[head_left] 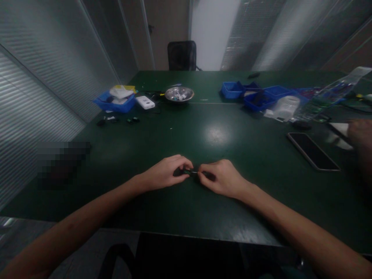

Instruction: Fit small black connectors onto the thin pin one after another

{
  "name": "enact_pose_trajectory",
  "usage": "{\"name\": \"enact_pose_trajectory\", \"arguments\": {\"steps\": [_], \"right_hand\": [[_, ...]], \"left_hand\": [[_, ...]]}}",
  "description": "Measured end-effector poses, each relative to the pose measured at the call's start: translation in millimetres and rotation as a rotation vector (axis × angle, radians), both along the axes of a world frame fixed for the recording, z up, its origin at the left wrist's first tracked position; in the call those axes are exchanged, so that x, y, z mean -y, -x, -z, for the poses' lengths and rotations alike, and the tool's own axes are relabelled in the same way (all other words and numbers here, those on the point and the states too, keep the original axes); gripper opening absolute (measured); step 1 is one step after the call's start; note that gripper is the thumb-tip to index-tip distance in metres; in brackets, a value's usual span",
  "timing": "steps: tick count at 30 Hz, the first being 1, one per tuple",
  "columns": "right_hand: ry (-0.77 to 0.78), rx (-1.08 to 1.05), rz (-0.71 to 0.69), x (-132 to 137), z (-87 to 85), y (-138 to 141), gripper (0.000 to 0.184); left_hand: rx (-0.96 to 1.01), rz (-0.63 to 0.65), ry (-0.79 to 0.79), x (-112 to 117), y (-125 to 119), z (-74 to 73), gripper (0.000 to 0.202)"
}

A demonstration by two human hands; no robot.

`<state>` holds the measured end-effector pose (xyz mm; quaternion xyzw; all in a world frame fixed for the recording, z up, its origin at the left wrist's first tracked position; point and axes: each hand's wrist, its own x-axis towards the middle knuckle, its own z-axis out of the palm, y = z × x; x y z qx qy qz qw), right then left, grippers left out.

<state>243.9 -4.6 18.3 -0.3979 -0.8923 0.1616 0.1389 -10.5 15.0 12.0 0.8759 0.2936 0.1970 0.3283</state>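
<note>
Just above the green tabletop, my left hand (172, 171) pinches a small dark green piece (186, 171) between thumb and fingers; its kind is too small to make out. Facing it, my right hand (222, 176) is closed on a slim tool with a thin bright metal shaft (194, 172). The shaft's tip points left and meets or nearly meets the green piece; I cannot tell whether they touch. Most of the tool's handle is hidden inside my right fingers.
A phone (314, 151) lies at right, near another person's hand (360, 131). Blue trays (231, 91) and a clear plastic rack (328, 95) stand behind it. Farther left are a metal bowl (179, 100), a white device (145, 102) and a filled blue bin (116, 106).
</note>
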Motion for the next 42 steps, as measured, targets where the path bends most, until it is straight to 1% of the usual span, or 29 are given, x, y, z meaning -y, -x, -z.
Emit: {"name": "enact_pose_trajectory", "arguments": {"steps": [6,12,16,20,23,25,28,31,34,38,40,42], "right_hand": [[0.041,0.016,-0.006,-1,-5.6,-2,0.025],[0.055,0.041,-0.020,0,-8.8,-1,0.025],[0.037,0.046,-0.014,1,-8.3,-1,0.024],[0.010,0.042,-0.009,0,-4.3,1,0.025],[-0.009,0.002,0.007,0,0.4,4,0.026],[-0.018,-0.060,-0.009,1,2.8,7,0.028],[0.038,-0.190,-0.035,1,3.6,9,0.026],[0.057,-0.226,-0.008,1,1.7,8,0.026],[0.058,-0.224,0.023,0,-0.3,3,0.027],[0.063,-0.198,0.050,-4,0.1,-4,0.030],[0.066,-0.181,0.061,-5,1.3,-6,0.032],[0.067,-0.169,0.066,-6,2.3,-8,0.033]], "left_hand": [[-0.014,-0.001,-0.007,0,1,-0.7,0.025],[-0.021,0.001,-0.020,-1,1,1.8,0.026],[-0.021,0.002,-0.019,-1,1,3.0,0.027],[-0.013,0.000,-0.017,-1,1,3.7,0.030],[-0.006,0.013,-0.014,-1,0,4.1,0.030],[0.003,0.019,-0.005,-2,-2,4.1,0.028],[0.015,0.021,0.004,-1,-3,4.0,0.027],[0.003,0.027,0.012,-1,-3,2.8,0.028],[-0.020,0.042,0.034,-2,0,-1.6,0.029],[-0.067,0.117,0.091,-6,11,-14.3,0.036],[-0.090,0.146,0.120,-9,18,-21.2,0.034],[-0.107,0.174,0.133,-14,26,-26.1,0.027]]}}
